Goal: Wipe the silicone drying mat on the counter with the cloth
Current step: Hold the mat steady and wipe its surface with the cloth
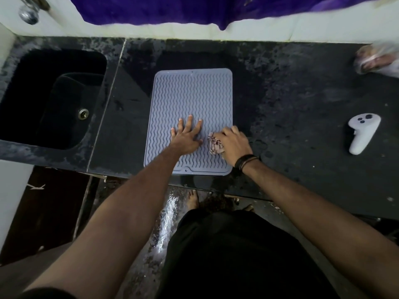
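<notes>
A grey-blue silicone drying mat (190,93) with wavy ridges lies flat on the dark counter (291,104), its near edge close to the counter's front. My left hand (186,134) rests flat on the mat's lower middle, fingers spread, holding nothing. My right hand (234,145) is closed around a crumpled brownish cloth (214,145) and presses it on the mat near its right edge. Most of the cloth is hidden under the hand.
A black sink (54,98) is set into the counter at the left, a tap (29,11) above it. A white handheld controller (361,132) lies at the right, a plastic bag (377,59) at the far right. Purple fabric (194,9) hangs behind.
</notes>
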Demonstrator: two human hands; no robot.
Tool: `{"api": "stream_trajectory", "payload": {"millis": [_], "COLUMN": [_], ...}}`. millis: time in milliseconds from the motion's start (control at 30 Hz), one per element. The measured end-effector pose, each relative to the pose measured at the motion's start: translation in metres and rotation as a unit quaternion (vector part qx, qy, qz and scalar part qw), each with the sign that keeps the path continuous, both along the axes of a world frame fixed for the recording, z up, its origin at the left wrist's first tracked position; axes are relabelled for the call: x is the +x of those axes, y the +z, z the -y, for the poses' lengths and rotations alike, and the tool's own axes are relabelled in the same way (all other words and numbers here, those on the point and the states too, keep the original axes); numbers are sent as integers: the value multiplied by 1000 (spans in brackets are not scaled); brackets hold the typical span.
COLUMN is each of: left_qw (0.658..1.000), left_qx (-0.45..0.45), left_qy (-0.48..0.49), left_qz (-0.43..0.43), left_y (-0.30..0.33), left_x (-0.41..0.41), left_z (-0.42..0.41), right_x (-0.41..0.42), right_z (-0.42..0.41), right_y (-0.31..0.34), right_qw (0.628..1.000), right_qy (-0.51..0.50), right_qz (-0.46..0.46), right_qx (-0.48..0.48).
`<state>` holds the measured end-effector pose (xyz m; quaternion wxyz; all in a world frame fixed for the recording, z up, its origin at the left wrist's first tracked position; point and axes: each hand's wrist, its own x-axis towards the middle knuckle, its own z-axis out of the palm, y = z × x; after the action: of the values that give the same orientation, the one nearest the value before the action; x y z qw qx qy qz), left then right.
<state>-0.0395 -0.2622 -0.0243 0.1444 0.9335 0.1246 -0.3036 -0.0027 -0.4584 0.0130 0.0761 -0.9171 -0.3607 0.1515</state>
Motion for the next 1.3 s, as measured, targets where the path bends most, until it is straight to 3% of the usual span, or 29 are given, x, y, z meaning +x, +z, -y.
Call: {"api": "stream_trajectory", "payload": {"millis": [367, 600, 967, 1033, 1167, 1233, 1300], "left_qw": [1000, 1000, 1000, 1000, 991, 982, 965], "left_qx": [1, -12, 1, 1, -105, -86, -28], "left_qy": [4, 4, 1, -2, 62, 126, 190], "left_qz": [7, 14, 16, 11, 61, 111, 177], "left_y": [-4, 1, 1, 6, 24, 30, 32], "left_x": [-1, -3, -3, -2, -10, -25, -45], "left_z": [2, 3, 5, 3, -24, -50, -78], "right_x": [-43, 7, -60, -48, -19, -11, -5], "right_z": [63, 21, 58, 52, 21, 4, -6], "right_y": [-11, -3, -9, -4, 5, 10, 12], "right_qw": [998, 997, 997, 999, 972, 936, 917], "right_qy": [59, -74, 31, 16, -115, -181, -216], "right_qz": [-8, 2, 32, -18, -170, -225, -249], "right_qx": [-17, -4, -64, -37, 115, 200, 224]}}
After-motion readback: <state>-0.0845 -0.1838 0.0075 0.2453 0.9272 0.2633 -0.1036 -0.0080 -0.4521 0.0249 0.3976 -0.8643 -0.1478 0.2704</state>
